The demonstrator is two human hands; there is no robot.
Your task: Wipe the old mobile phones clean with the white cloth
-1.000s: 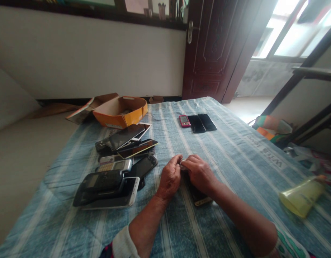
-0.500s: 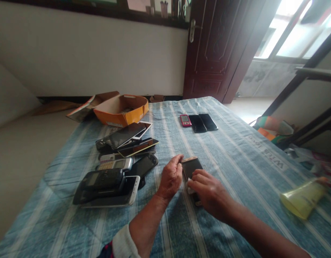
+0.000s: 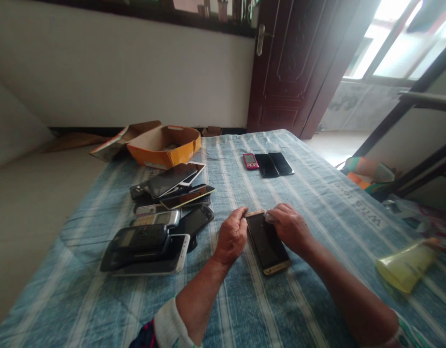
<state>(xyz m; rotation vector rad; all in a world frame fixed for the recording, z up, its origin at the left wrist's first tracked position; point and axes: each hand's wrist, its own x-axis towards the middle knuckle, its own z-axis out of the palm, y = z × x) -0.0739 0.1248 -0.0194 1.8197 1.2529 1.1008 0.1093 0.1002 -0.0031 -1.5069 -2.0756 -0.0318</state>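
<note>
Right hand (image 3: pixel 291 226): fingers pinched together on one white wipe (image 3: pixel 269 218) at gold phone's (image 3: pixel 269 244) top edge. Left hand (image 3: pixel 233 234): at its upper-left corner; pinching or bracing, can't tell. Step, probably wiping; another stroke calls for keeping it steady. Beyond gold phone: one pink phone (image 3: pixel 250 161), two black phones (image 3: pixel 267 166). Left of it: phone pile (image 3: pixel 145 240), eight-plus, overlapping. Far left: one orange box (image 3: pixel 150 155).

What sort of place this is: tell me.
Probably a room in a home: the dark-red panelled door, the blue-and-white striped cloth and the bright window suggest it.
</note>
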